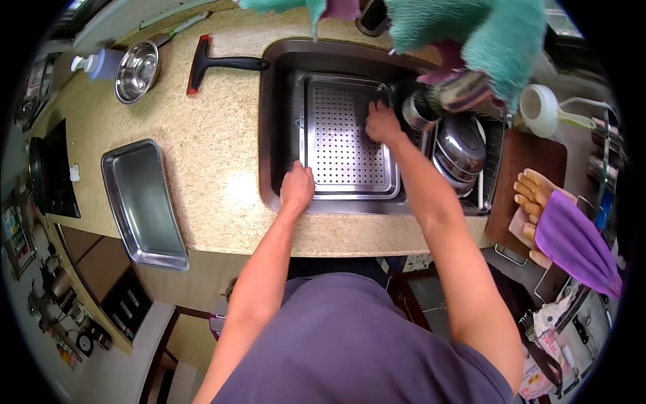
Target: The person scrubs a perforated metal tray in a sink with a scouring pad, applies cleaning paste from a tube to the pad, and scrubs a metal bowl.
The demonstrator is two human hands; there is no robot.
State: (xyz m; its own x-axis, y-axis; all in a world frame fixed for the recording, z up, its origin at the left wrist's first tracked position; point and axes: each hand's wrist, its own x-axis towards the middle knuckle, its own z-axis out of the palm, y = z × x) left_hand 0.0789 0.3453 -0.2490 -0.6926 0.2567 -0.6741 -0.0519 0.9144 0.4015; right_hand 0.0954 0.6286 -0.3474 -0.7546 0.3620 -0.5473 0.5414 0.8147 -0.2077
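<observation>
A perforated metal tray (336,145) lies in the dark sink (281,57), its holed face turned up. My left hand (298,186) is closed around the tray's near left edge. Over the tray's right side, my right hand (382,122) has its fingers bent in against the holed surface. What those fingers hold, if anything, is hidden. Just right of that hand stand a metal cup (420,110) and shiny metal bowls (461,145) in a dish rack (496,158).
A deep rectangular pan (145,202) rests at the counter's left edge. Behind it are a squeegee (225,63), a steel bowl (137,72) and a bluish bottle (104,64). Green cloths (464,27) hang above the sink. A brown board (528,178) and purple cloth (575,239) are at right.
</observation>
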